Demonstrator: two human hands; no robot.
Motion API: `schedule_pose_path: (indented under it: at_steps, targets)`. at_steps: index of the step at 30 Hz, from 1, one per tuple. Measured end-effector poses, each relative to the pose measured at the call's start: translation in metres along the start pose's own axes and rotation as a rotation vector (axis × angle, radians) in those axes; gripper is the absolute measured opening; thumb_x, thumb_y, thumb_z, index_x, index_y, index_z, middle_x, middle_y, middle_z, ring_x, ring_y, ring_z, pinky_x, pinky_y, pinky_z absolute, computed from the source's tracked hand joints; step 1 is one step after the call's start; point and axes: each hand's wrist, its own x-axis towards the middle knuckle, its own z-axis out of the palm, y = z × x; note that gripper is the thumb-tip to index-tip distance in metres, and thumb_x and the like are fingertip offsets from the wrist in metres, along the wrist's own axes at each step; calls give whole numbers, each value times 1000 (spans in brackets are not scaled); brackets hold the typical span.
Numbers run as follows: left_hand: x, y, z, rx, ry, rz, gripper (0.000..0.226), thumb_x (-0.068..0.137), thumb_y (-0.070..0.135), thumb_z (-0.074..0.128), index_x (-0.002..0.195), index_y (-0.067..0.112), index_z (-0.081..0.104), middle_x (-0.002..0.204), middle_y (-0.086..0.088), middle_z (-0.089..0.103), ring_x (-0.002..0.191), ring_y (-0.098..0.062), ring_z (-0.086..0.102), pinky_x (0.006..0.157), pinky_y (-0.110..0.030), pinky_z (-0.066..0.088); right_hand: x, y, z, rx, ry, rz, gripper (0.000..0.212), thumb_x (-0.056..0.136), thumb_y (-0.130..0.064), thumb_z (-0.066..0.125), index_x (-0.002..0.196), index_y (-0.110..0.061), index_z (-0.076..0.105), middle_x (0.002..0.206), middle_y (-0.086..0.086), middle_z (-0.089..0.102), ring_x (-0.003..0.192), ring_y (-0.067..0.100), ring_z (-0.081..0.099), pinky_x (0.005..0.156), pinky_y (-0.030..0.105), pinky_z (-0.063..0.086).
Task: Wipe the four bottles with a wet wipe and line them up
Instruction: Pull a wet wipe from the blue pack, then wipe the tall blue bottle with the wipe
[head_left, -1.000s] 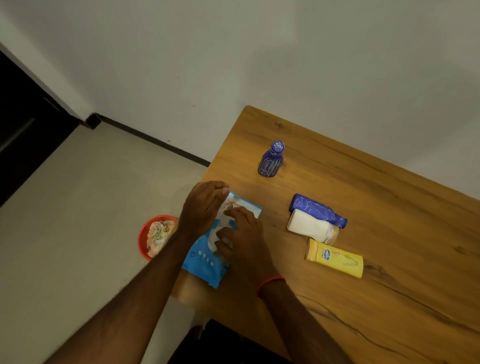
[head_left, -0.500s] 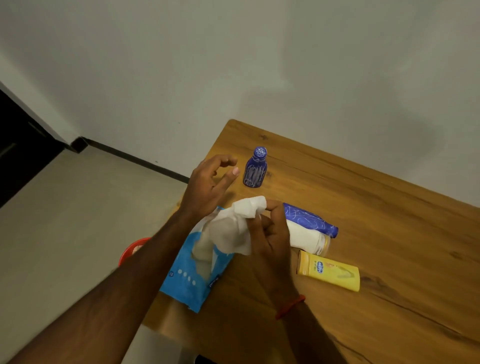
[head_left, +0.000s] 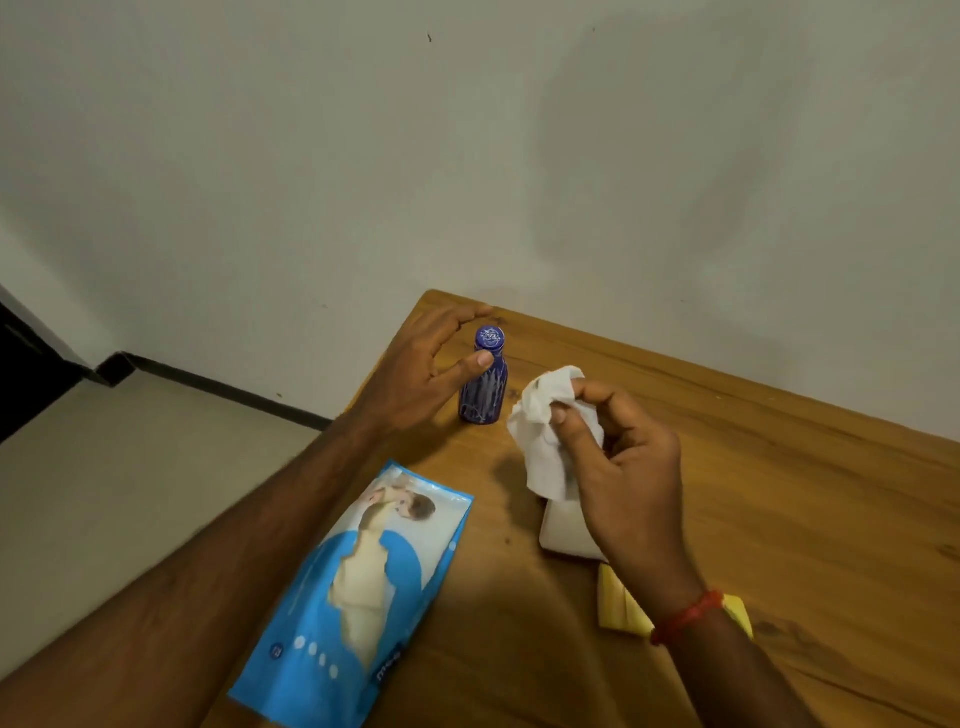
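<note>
By blue bottle (head_left: 483, 389), left hand (head_left: 415, 374) arrived; wipe (head_left: 543, 441) freed.

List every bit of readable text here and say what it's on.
"me": white lettering at the near edge of the wipes pack; the rest is blurred.
Round badge on the same pack: too small to read.
Cap of the blue bottle: raised marking, too blurred.
On the yellow bottle: no print showing.
</note>
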Motion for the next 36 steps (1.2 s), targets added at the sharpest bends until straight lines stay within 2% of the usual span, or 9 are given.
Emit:
schedule_pose_path:
  at_steps: [4, 11, 14, 16, 22, 25, 29, 34, 36]
  targets:
    - [2, -6, 6, 39, -8, 104, 36, 98, 28, 63, 134, 26, 60, 132, 14, 61, 122, -2, 52, 103, -21, 38, 13, 8, 5, -61, -51, -97, 32, 90, -9, 71, 96, -40, 67, 97, -22, 70, 91, 0, 68, 73, 23, 57]
    - [6, -15, 13, 49, 22, 109, 27, 94, 28, 69, 120, 31, 65, 116, 12, 67, 110, -7, 56, 87, -13, 40, 12, 32, 0, -184, -145, -179, 39, 88, -9, 71, 94, -47, 66, 91, -39, 65, 95, -9, 66, 78, 14, 54]
    - [8, -12, 16, 27, 11, 134, 30, 90, 30, 70, 118, 39, 60, 113, 21, 64, 107, -2, 58, 83, -11, 42, 12, 42, -5, -226, -161, -214, 28, 89, -13, 73, 97, -39, 72, 97, -31, 68, 95, -8, 66, 78, 14, 54]
    - [9, -10, 18, 13, 10, 156, 31, 88, 33, 71, 117, 37, 61, 113, 23, 65, 106, -2, 60, 81, -16, 46, 14, 47, -5, -248, -185, -216, 18, 90, -19, 72, 103, -30, 76, 103, -22, 72, 97, -6, 65, 77, 15, 53]
    - [15, -2, 23, 40, -43, 228, 44, 87, 36, 72, 129, 27, 63, 113, 8, 68, 105, -8, 61, 81, -14, 49, 13, 50, -6, -314, -214, -275, 21, 95, -27, 64, 111, -21, 77, 108, -12, 74, 96, -2, 64, 76, 14, 51]
    - [18, 9, 25, 33, -48, 272, 39, 89, 31, 72, 125, 20, 66, 114, 5, 68, 105, -13, 62, 81, -23, 55, 10, 48, -10, -376, -195, -340, 17, 93, -22, 67, 106, -18, 77, 103, -8, 75, 89, -7, 62, 76, 5, 48]
    - [12, 25, 23, 15, -44, 291, 33, 87, 42, 68, 118, 30, 67, 114, 9, 71, 105, -13, 64, 82, -37, 57, -1, 45, -15, -431, -160, -397, 20, 89, -17, 72, 109, -14, 76, 105, 0, 76, 80, -14, 55, 76, -2, 45]
    - [-8, 65, 18, -105, -58, 311, 30, 89, 41, 65, 114, 26, 68, 110, 10, 73, 101, -10, 68, 78, -31, 55, -18, 33, -29, -396, -25, -423, 21, 89, -20, 73, 110, -18, 75, 96, -9, 73, 77, -10, 61, 70, 4, 50]
    - [-17, 80, 19, -175, -72, 311, 32, 90, 42, 65, 113, 21, 70, 109, 2, 73, 101, -17, 69, 81, -42, 58, -29, 22, -38, -328, 34, -429, 19, 89, -21, 73, 108, -20, 74, 90, -15, 71, 79, -6, 64, 68, 9, 52]
